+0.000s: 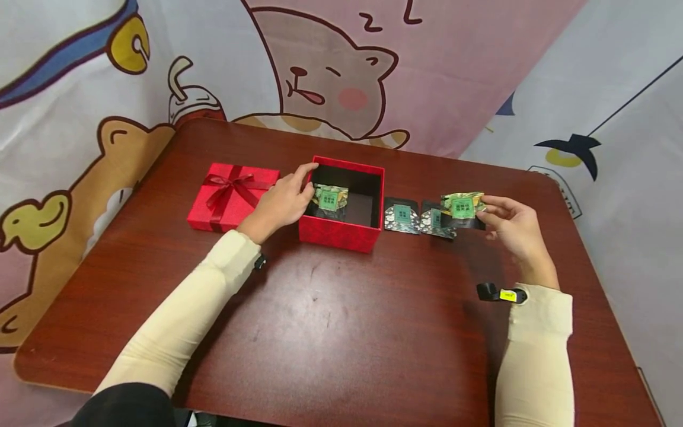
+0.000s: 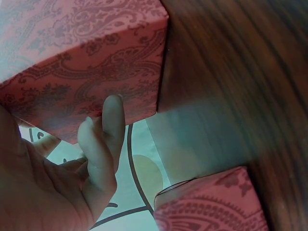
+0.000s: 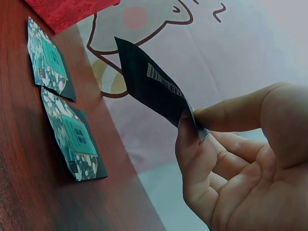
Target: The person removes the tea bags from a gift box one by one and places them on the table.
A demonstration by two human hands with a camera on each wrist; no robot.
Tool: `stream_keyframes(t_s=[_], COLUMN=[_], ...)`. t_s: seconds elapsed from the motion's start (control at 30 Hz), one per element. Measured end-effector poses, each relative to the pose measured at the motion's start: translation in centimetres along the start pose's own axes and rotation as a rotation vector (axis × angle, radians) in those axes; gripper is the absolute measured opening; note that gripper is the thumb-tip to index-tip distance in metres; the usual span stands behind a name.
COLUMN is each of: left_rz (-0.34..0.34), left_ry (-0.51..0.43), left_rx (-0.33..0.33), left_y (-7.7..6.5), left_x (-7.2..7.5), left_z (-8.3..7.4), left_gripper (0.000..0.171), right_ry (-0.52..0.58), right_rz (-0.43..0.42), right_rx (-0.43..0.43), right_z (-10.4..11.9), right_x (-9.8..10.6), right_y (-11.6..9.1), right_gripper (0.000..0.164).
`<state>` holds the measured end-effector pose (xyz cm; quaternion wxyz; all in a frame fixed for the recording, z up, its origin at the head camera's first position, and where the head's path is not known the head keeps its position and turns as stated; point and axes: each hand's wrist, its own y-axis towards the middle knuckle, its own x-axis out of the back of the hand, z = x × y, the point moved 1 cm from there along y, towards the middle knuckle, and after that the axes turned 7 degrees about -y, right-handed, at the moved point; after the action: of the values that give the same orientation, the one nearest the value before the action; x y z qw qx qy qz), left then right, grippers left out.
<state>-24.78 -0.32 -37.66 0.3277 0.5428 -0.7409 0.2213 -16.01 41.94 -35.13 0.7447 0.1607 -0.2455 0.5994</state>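
Note:
In the head view, a red open-topped gift box stands near the middle of the table. My left hand holds its left wall at the rim; the left wrist view has bent fingers beside the patterned outer wall. Inside the box is a small sachet with a green label. My right hand pinches a similar green-labelled sachet by its right edge, tilted above the table. Its dark back with a barcode faces the right wrist camera. Two teal-labelled sachets lie right of the box.
Left of the box lies its red lid, topped by a dark red ribbon bow. The brown wooden table has rounded corners. A cartoon-printed cloth hangs behind it.

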Motion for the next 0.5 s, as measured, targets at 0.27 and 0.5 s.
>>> stream_keyframes(t_s=[0.27,0.5], left_rz=[-0.009,-0.012], left_ry=[0.009,0.013], left_rx=[-0.001,-0.007], left_y=[-0.1,0.1], left_x=[0.1,-0.1], left_z=[0.0,0.1], left_gripper=[0.053,0.053], right_ry=[0.027,-0.031], right_rz=[0.010,-0.004], right_rx=[0.002,-0.028], right_z=[-0.3,-1.2], right_x=[0.2,0.6], right_y=[0.3,0.4], right_gripper=[0.042,0.044])
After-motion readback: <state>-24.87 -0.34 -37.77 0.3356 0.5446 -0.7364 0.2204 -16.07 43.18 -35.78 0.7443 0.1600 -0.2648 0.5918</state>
